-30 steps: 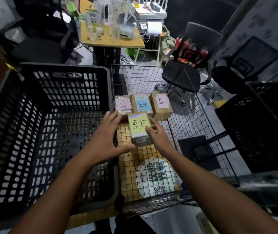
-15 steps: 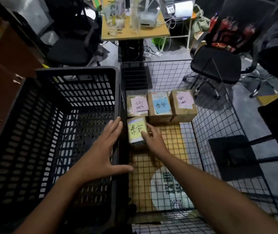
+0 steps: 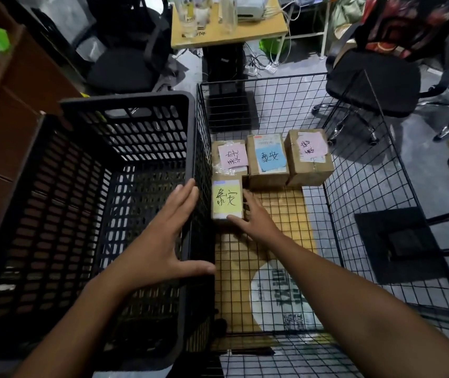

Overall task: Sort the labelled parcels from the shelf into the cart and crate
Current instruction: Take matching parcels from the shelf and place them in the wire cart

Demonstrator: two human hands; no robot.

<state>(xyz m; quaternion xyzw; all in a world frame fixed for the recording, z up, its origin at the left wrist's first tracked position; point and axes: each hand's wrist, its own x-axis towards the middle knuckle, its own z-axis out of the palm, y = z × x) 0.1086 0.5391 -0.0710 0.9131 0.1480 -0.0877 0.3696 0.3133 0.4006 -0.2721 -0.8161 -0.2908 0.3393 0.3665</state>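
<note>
A small cardboard parcel with a yellow label (image 3: 226, 199) lies on the floor of the black wire cart (image 3: 338, 219), against its left wall. My right hand (image 3: 256, 219) touches the parcel's right side and front corner with straight fingers. My left hand (image 3: 160, 241) hovers flat over the right rim of the empty black plastic crate (image 3: 86, 186), fingers spread, holding nothing. Behind the yellow parcel stand three more parcels in a row: one with a pink label (image 3: 231, 157), one with a blue label (image 3: 268, 159) and another pink-labelled one (image 3: 309, 156).
Cardboard with a printed white patch (image 3: 278, 296) lines the cart floor in front. A wooden table (image 3: 228, 31) with bottles and two black office chairs (image 3: 373, 77) stand beyond. A brown cabinet (image 3: 2, 110) is on the left.
The yellow-labelled parcel has gone down from both hands onto the cart floor by the left wall. My left hand came off it and now hovers over the crate rim. The view shifted right.
</note>
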